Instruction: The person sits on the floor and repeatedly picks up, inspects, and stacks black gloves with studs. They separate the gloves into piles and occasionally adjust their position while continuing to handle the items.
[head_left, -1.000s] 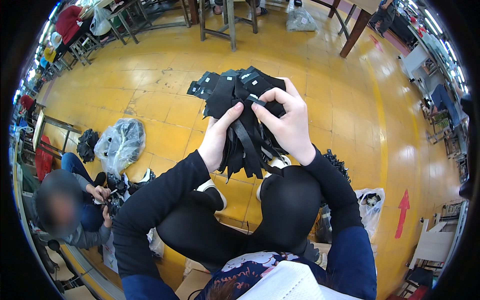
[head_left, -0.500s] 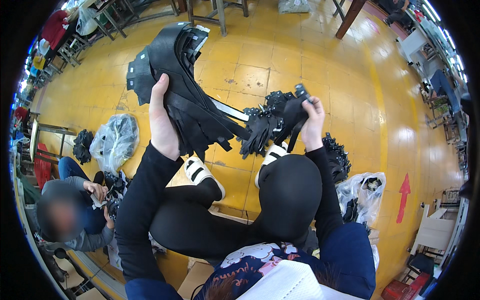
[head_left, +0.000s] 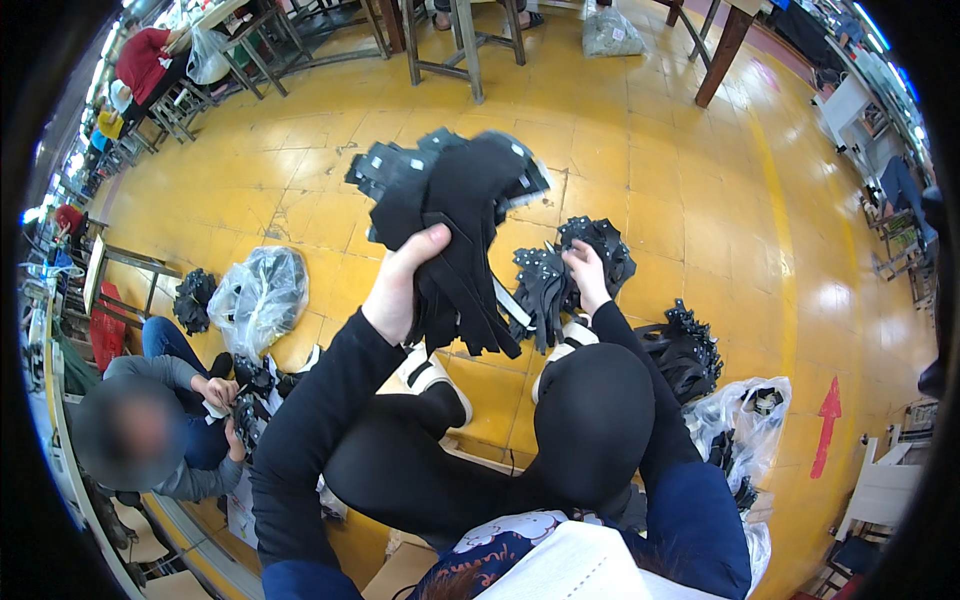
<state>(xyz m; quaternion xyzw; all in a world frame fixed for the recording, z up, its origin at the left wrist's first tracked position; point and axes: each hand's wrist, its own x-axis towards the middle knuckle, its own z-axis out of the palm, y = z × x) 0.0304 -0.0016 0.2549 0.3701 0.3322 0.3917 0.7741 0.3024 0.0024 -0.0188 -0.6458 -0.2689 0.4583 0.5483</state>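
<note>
My left hand [head_left: 400, 285] grips a thick bundle of black strap pieces [head_left: 465, 200], the thumb pressed over their middle. The bundle fans out at the top, where small pale marks show on several ends, and its long strips hang down. A pale, narrow strip [head_left: 512, 305] shows by the bundle's lower right edge. My right hand [head_left: 588, 275] is at a pile of similar black pieces [head_left: 545, 290] on the floor, its fingers drawn together. Whatever they pinch is too small to make out. More black pieces [head_left: 605, 245] lie just beyond that hand.
Another black heap [head_left: 685, 350] and a clear plastic bag [head_left: 745, 425] lie to my right. At left are a filled clear bag [head_left: 260, 300], a small black pile [head_left: 195, 300] and a seated co-worker [head_left: 185, 420] handling pieces. A wooden stool [head_left: 468, 60] stands ahead.
The bundle in my left hand has come lower and to the right. My right hand has gone down to the floor pile; the black piece it held up no longer shows in it.
</note>
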